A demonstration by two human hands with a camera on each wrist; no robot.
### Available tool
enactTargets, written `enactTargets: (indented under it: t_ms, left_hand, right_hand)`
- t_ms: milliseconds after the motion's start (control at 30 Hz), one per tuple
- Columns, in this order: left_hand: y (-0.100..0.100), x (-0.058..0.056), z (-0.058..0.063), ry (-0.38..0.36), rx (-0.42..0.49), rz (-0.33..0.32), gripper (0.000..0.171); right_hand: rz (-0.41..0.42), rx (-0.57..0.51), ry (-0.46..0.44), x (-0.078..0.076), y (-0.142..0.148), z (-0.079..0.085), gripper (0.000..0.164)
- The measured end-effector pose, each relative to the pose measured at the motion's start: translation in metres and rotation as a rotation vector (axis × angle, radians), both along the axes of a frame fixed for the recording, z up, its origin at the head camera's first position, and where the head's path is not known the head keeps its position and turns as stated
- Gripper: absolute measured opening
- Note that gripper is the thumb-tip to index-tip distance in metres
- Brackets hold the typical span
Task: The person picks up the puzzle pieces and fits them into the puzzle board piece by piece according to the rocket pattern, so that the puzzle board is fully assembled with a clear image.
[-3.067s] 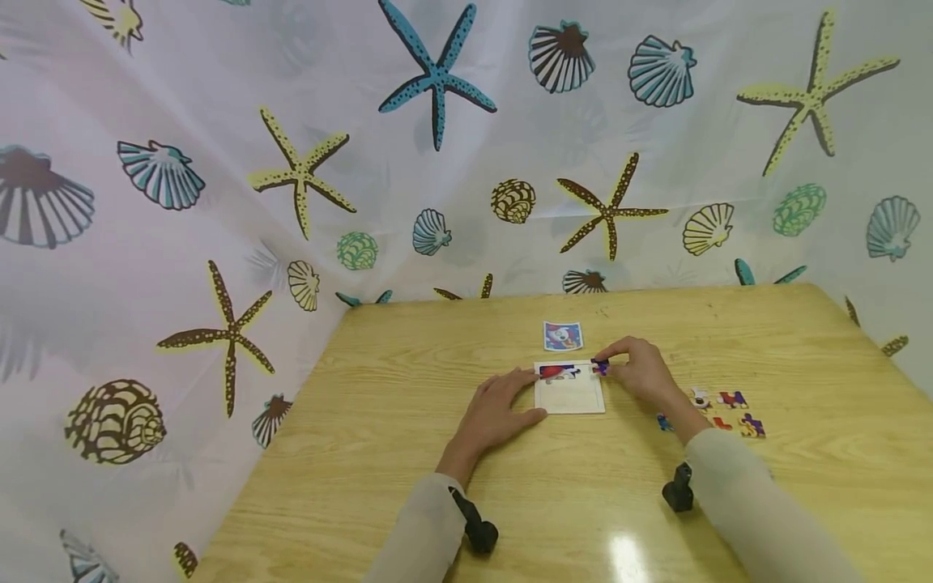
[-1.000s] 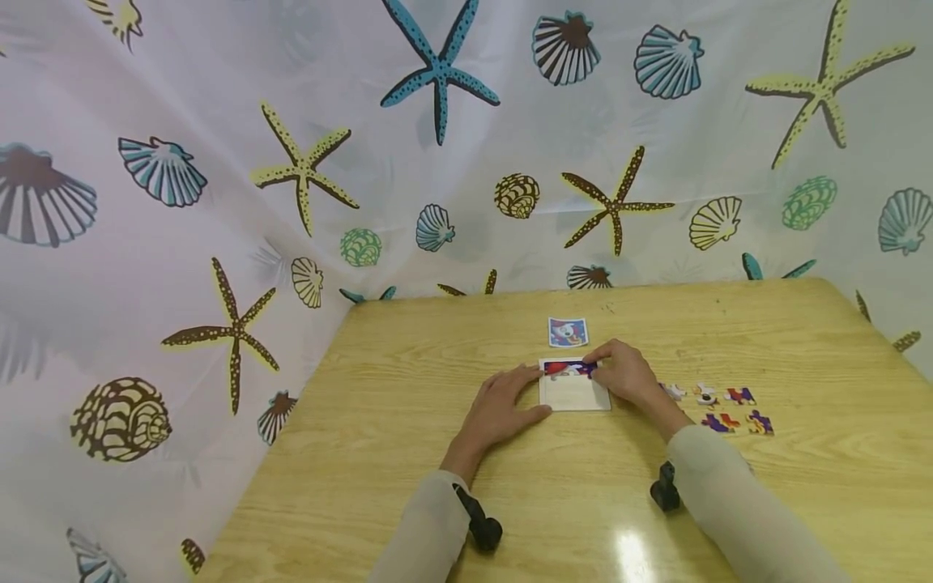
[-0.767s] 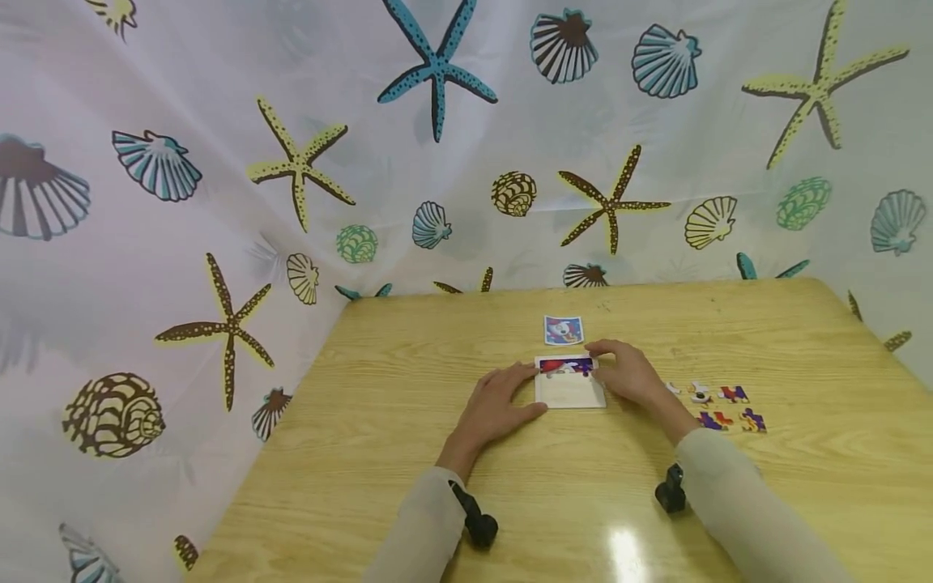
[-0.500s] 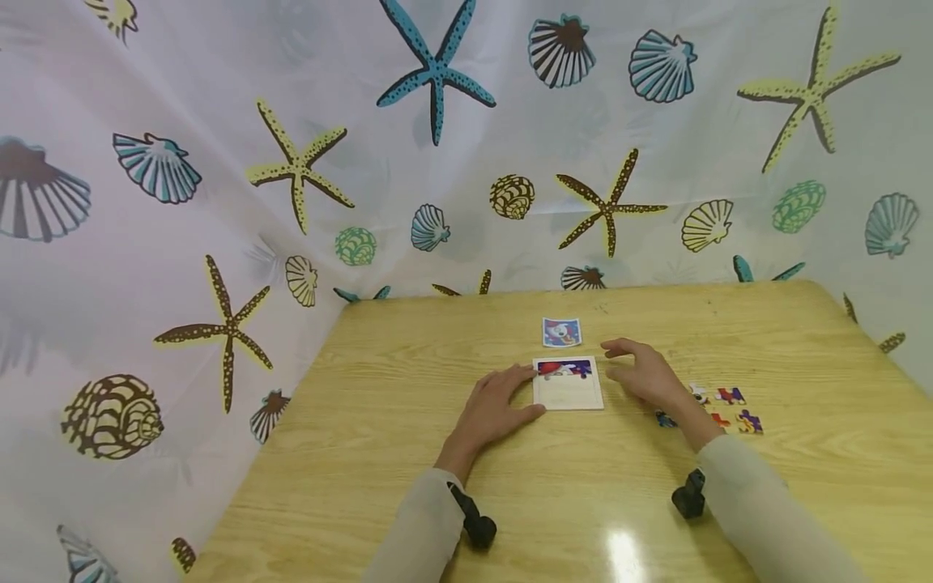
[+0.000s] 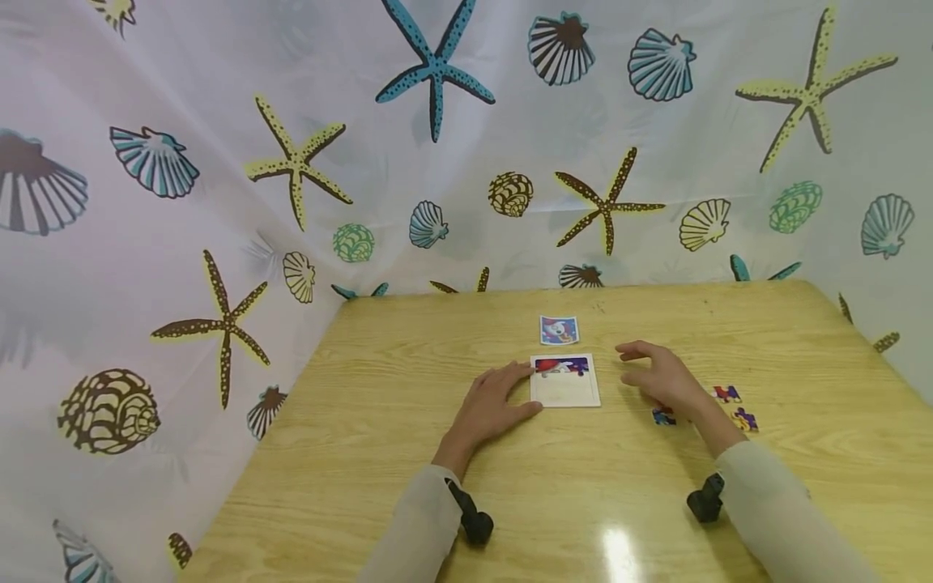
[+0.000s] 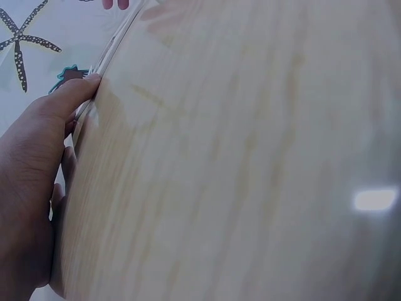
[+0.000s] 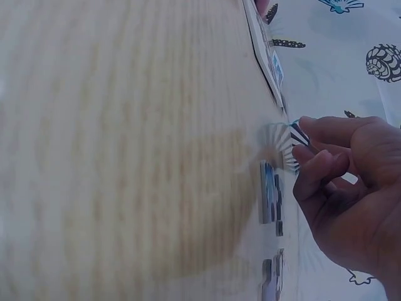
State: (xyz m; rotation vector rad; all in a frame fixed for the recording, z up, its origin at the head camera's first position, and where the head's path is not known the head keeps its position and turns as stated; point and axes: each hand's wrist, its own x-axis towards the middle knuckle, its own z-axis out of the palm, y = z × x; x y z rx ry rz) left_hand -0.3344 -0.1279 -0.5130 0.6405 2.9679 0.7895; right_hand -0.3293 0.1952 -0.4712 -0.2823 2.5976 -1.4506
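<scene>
A white square puzzle board (image 5: pixel 567 397) lies on the table, with joined puzzle pieces (image 5: pixel 561 366) in red, white and purple along its top row. My left hand (image 5: pixel 490 411) rests at the board's left side, fingertips and thumb at the edge. The left wrist view shows that hand's thumb (image 6: pixel 76 95) reaching to the board. To the right of the board, my right hand (image 5: pixel 666 382) hovers with loosely bent fingers and nothing between them. Several loose puzzle pieces (image 5: pixel 745 419) lie beneath and beyond it, some hidden by the hand and forearm.
A small picture card (image 5: pixel 559 330) of a white cartoon figure lies just behind the board. The wooden table (image 5: pixel 408 340) runs back to a hanging sheet (image 5: pixel 466 186) printed with shells and starfish.
Earlier my right hand pinched a purple puzzle piece at the board's top right corner. That piece now sits in the top row. The hand has let go and moved right, towards the loose pieces.
</scene>
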Motion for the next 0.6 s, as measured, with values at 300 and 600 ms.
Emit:
enactTargets:
  t_ms: [300, 600]
  left_hand:
    - [0.002, 0.004, -0.001, -0.005, 0.017, -0.005, 0.069]
    - [0.002, 0.000, 0.002, 0.000, 0.010, 0.006, 0.068]
  right_hand:
    - [0.025, 0.026, 0.039, 0.007, 0.015, 0.001, 0.048]
    - [0.030, 0.032, -0.002, 0.008, 0.027, 0.005, 0.045]
